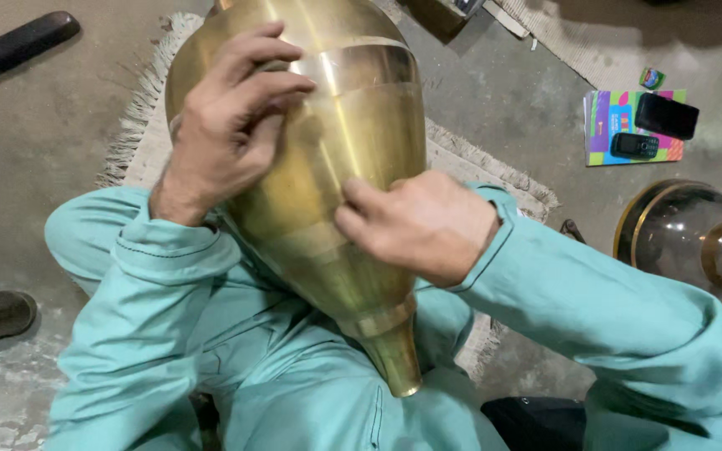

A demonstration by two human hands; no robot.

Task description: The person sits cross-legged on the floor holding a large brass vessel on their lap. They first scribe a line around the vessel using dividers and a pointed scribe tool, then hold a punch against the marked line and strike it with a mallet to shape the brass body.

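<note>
Head camera, looking straight down at your lap: you've got a big brass vessel (336,167) lying across your knees, wide bulbous body pointing away from you, narrow neck and mouth aimed back toward your waist. It gleams gold, with a duller band across the upper body and a raised ring just above the neck.

Your left hand (231,125) is up on the wide upper part of the vessel, palm pressed to the metal, fingers (273,79) curled over the curve. That's a flat, wrapping hold on the surface, not a pinch.

Your right hand (419,225) sits lower, on the right flank of the body where it starts to taper. The fingers are bunched and bent against the brass, knuckles up; whether anything small is tucked under those fingertips, I cannot tell.

Both arms are in teal sleeves (144,276), and the same teal cloth covers your legs under the vessel.

Beneath you lies a pale fringed mat (139,117) on a grey concrete floor (35,142). Off to the right, well apart from your hands, two dark phones (666,117) rest on a bright multicoloured booklet (599,125). Further right, another rounded brass piece with a dark glossy surface (683,230) stands at the edge of view.
</note>
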